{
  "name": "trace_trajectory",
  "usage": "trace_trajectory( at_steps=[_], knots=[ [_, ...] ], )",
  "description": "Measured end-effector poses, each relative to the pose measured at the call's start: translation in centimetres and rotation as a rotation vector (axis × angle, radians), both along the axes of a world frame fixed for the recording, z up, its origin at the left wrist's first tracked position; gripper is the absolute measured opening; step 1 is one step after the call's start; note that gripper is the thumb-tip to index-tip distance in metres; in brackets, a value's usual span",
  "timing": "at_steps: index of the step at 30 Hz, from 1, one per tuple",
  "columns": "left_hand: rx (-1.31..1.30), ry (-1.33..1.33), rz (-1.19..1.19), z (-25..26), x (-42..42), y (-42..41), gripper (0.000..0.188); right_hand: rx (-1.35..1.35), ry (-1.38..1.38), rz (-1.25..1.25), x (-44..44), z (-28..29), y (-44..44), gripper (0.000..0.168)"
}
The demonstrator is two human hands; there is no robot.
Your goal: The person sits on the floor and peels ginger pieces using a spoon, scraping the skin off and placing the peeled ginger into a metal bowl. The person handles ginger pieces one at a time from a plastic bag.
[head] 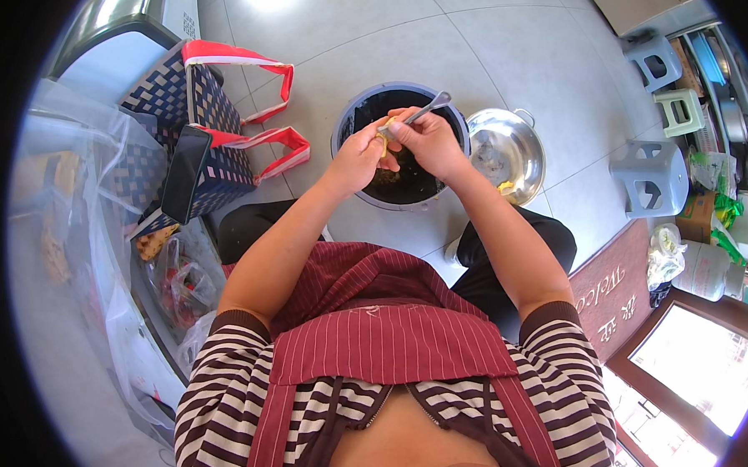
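Observation:
Over a dark-filled bucket [338, 148], both hands meet close together. My left hand [357, 156] grips a small yellow piece of food [383, 135], partly hidden by the fingers. A slim metal utensil [432, 104] is held in my right hand [431, 144]. Its rounded end points up and to the right, while the other end meets the yellow piece between the fingers. Just right of the bucket, a shiny metal basin [529, 158] with a loop handle holds another yellow piece [505, 188] near its lower side.
A blue-and-white woven bag [218, 102] with red handles stands at left, a black phone [187, 173] against it. Plastic bags [185, 282] lie nearby. Several plastic stools [650, 174] line the right side, beside a brown doormat [614, 292] bearing writing. My knees flank the bucket.

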State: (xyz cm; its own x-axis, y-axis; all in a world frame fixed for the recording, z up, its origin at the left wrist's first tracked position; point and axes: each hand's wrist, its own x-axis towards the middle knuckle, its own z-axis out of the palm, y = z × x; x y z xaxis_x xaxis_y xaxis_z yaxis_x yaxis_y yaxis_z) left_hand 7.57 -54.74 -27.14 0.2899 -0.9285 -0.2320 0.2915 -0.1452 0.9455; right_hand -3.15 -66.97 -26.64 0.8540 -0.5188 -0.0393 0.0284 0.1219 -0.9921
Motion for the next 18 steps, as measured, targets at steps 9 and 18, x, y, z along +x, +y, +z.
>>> trace_trajectory(
  at_steps=[9,18],
  knots=[
    [0.025,-0.078,-0.027,0.5,-0.1,0.6,0.038,-0.138,0.15,-0.105,0.3,0.8,-0.4,0.015],
    [0.05,0.015,0.067,0.8,0.0,0.3,0.04,0.108,0.131,-0.036,-0.4,2.1,-0.9,0.016]
  ],
)
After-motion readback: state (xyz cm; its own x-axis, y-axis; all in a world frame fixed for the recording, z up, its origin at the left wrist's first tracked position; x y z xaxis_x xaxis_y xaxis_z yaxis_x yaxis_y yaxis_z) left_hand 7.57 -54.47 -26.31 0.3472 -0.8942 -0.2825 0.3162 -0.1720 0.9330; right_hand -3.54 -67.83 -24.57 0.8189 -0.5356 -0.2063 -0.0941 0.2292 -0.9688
